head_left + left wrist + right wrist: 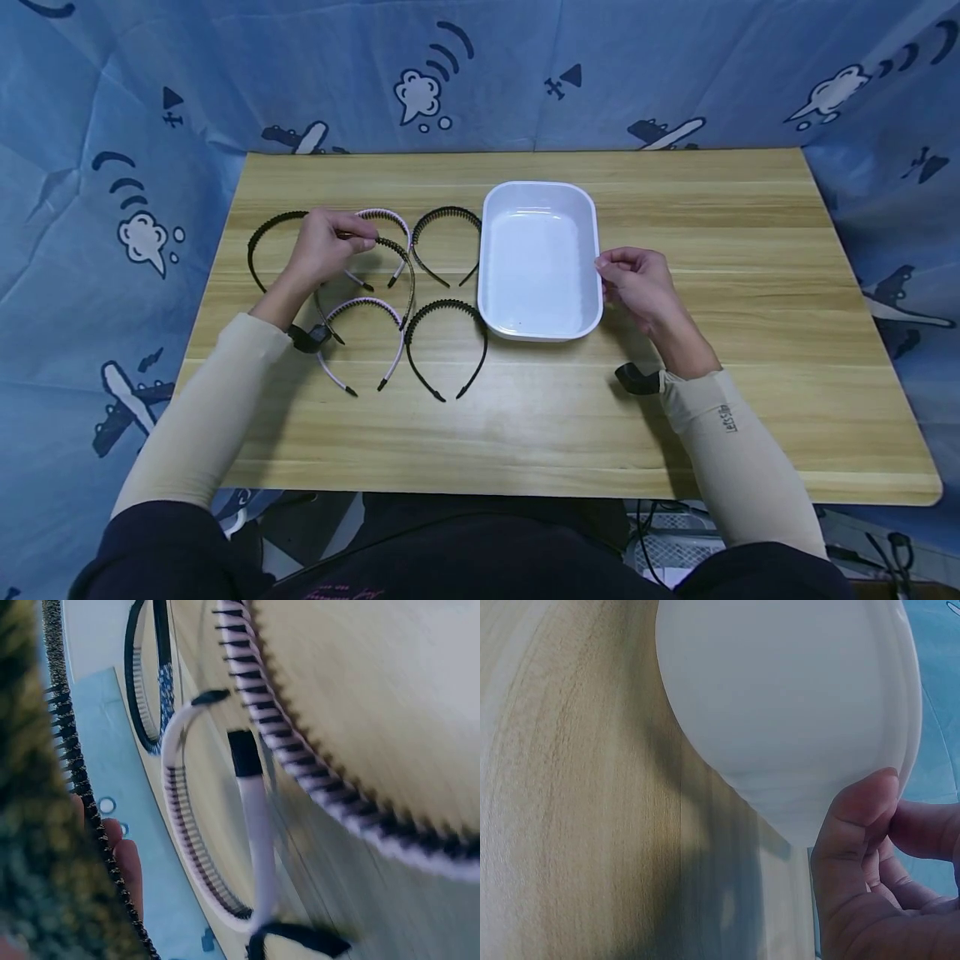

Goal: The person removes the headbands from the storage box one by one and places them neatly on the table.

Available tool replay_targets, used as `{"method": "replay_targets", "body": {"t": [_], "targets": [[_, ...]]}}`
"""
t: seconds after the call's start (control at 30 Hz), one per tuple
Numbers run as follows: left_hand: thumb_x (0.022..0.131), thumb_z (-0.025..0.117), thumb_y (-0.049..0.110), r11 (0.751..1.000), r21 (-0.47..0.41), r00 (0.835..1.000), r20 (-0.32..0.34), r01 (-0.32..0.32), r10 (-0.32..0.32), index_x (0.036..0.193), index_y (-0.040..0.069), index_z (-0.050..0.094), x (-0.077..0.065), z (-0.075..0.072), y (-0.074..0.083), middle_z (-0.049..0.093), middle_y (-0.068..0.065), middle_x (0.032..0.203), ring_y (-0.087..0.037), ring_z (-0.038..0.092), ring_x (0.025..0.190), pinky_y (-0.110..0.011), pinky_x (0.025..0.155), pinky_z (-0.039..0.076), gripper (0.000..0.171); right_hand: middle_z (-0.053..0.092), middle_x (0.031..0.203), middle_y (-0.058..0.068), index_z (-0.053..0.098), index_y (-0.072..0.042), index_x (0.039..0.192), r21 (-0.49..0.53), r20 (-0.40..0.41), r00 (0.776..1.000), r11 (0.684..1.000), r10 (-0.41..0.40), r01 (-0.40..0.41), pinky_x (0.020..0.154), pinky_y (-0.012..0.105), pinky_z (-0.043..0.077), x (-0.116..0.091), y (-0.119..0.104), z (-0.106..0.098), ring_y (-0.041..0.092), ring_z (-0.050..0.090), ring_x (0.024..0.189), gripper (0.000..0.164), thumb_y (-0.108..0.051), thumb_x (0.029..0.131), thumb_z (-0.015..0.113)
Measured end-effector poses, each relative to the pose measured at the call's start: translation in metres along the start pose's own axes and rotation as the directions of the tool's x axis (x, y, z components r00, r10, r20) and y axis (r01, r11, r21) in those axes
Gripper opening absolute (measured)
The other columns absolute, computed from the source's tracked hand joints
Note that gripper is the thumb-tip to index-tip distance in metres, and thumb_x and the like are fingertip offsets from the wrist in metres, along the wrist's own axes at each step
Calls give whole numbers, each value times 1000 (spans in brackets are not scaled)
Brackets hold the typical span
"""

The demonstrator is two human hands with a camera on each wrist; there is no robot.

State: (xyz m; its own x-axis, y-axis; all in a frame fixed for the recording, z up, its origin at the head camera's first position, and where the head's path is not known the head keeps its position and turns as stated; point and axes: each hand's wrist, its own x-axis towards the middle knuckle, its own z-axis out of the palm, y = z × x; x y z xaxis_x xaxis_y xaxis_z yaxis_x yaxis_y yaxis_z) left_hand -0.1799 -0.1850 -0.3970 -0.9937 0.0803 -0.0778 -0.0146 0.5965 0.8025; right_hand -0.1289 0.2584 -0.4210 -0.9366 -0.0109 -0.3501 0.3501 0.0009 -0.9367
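My left hand (pixel 330 242) holds a dark, glittery toothed headband (pixel 408 279) by its arched top, with its two ends hanging toward me. Close to the left wrist camera, this headband (pixel 66 742) runs down the left side, with fingertips (pixel 129 870) behind it. At the right edge of a white rectangular tray (pixel 540 267), my right hand (pixel 637 279) pinches the rim. The right wrist view shows thumb and finger on the white tray wall (pixel 795 705). No objects show in the tray.
Around my left hand lie a black headband (pixel 258 242), a lilac headband (pixel 397 221) and a nearer lilac one (pixel 393 312). Left of the tray are two more black headbands, one farther (pixel 448 212) and one nearer (pixel 446 304). A patterned blue cloth (pixel 525 75) surrounds the wooden table (pixel 712 200).
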Motion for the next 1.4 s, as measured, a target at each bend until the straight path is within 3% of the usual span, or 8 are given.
{"method": "replay_targets", "body": {"t": [0.17, 0.3, 0.37, 0.53, 0.73, 0.83, 1.07, 1.4], "targets": [[96, 75, 4, 1000, -2, 1000, -19, 15, -15, 108, -2, 81, -4, -10, -7, 78, -14, 122, -24, 63, 134, -26, 102, 55, 14, 70, 71, -4, 60, 8, 109, -5, -6, 1000, 1000, -4, 4, 56, 21, 55, -1, 1, 0, 6, 61, 60, 14, -6, 104, 62], [96, 75, 3, 1000, -2, 999, -37, -11, 11, 106, -2, 81, -7, -15, -13, 79, -13, 117, -25, 67, 122, -12, 85, 51, 13, 70, 72, -4, 59, 9, 111, 1, -2, 1000, 1000, -1, 1, 56, 20, 56, 0, 1, 0, 6, 61, 61, 17, -6, 105, 62], [95, 76, 2, 1000, -2, 999, -46, -29, 29, 104, -3, 81, -8, -18, -17, 79, -11, 114, -23, 66, 121, -8, 82, 50, 12, 70, 72, -4, 58, 10, 113, 4, 0, 1000, 1000, 1, -1, 57, 20, 56, 0, 1, 0, 6, 61, 61, 19, -7, 105, 62], [93, 76, -1, 997, 36, 996, -64, -66, 68, 101, -4, 82, -14, -24, -28, 80, -12, 109, -7, 66, 105, -6, 79, 50, 10, 70, 71, -4, 59, 9, 112, 8, -2, 1000, 1000, 7, -7, 56, 20, 56, 0, 0, 1, 7, 62, 61, 17, -6, 104, 62], [93, 75, -4, 995, 61, 993, -83, -78, 83, 102, -5, 81, -22, -32, -41, 77, -23, 116, 14, 58, 90, -4, 79, 49, 11, 70, 71, -4, 60, 7, 109, -3, -9, 1000, 1000, 4, -4, 57, 20, 57, 0, 0, 1, 7, 62, 61, 14, -5, 104, 62], [93, 74, -5, 996, 57, 993, -98, -67, 72, 103, -5, 81, -26, -35, -46, 78, -21, 115, 17, 58, 92, -3, 80, 49, 12, 70, 71, -4, 60, 8, 111, -7, -14, 1000, 1000, 4, -4, 56, 20, 56, 0, -1, 1, 7, 62, 60, 15, -5, 104, 62], [92, 75, -6, 997, 31, 990, -116, -75, 78, 103, -6, 81, -34, -45, -58, 79, 5, 99, 14, 60, 90, -4, 81, 50, 12, 70, 72, -4, 59, 11, 115, -22, -19, 1000, 1000, 11, -11, 57, 20, 56, -1, -2, 1, 7, 61, 60, 21, -6, 104, 62], [93, 76, -4, 998, 40, 991, -129, -42, 47, 104, -6, 80, -48, -55, -72, 79, 4, 100, 14, 60, 88, -4, 86, 48, 13, 70, 72, -4, 58, 11, 114, -10, -12, 1000, 1000, 5, -6, 56, 20, 56, -1, -3, 1, 7, 61, 60, 19, -5, 104, 62]]}}
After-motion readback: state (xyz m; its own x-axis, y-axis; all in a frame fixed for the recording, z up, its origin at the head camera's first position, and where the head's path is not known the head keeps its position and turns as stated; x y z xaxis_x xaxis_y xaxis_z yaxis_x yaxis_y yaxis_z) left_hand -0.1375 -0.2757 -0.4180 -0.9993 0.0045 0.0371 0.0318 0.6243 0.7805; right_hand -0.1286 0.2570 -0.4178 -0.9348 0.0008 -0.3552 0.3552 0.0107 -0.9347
